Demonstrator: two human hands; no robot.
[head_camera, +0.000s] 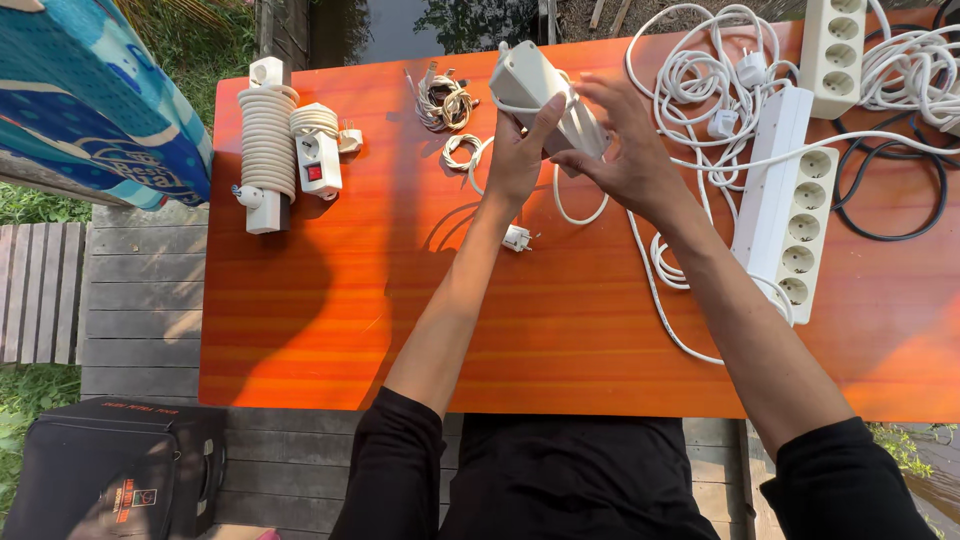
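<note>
My left hand (518, 152) grips a white power strip (535, 82) and holds it lifted above the orange table (330, 310). My right hand (622, 150) is on the strip's right side, fingers curled around its white cord (577, 212). That cord loops down from the strip and its plug (517, 238) lies on the table just below my left wrist.
At the left lie two power strips with cords wound around them (268, 140) (318, 150). Small cable bundles (445, 102) sit at the back middle. Two long white socket strips (795, 205) (833, 42) and tangled white and black cords (900, 190) fill the right. A black bag (110, 465) stands on the wooden deck.
</note>
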